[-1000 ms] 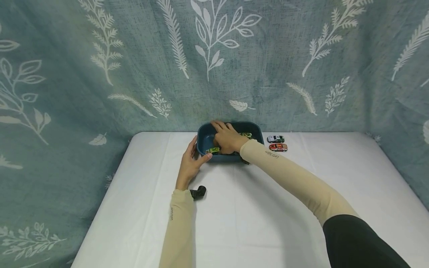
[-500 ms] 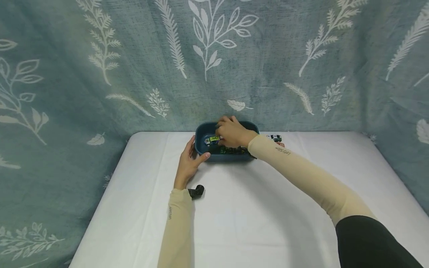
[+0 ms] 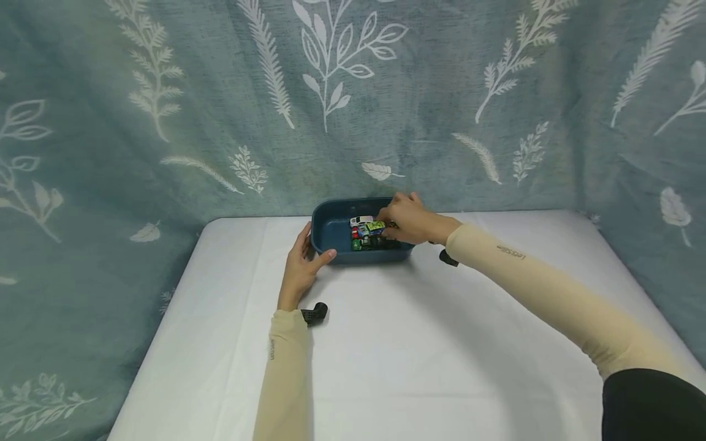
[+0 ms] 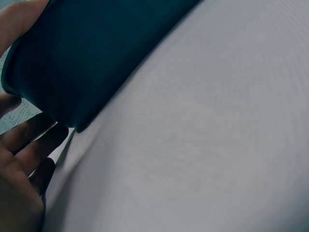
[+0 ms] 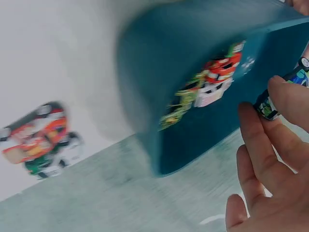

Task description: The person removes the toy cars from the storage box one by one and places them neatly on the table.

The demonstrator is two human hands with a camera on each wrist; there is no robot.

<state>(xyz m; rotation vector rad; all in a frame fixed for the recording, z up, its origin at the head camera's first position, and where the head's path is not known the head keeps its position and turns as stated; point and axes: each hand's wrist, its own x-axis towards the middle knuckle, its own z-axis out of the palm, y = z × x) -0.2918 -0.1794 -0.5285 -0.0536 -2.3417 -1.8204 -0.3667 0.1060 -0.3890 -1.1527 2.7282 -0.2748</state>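
A dark blue plastic bin (image 3: 366,258) stands at the back of the table. My left hand (image 3: 300,266) holds its left front corner, the thumb at the front rim and the fingers along the end wall (image 4: 34,104). My right hand (image 3: 410,220) is over the bin's right part. It pinches a small toy car (image 5: 295,77), black with blue and green, between thumb and fingers. Several other toy cars lie inside, among them a red and white car (image 5: 217,77) and a yellow-green car (image 5: 181,106). A white car (image 3: 361,220) shows beside the held one.
On the white tablecloth (image 3: 386,355), outside the bin, an orange car (image 5: 36,137) and a white and green car (image 5: 60,157) sit side by side; the right hand and arm hide them in the head view. A leafy green curtain (image 3: 220,110) hangs behind the table.
My right hand has risen from inside the bin and moved right with the toy car, uncovering cars in the bin. The left hand stays at the bin's corner. The head view has shifted slightly.
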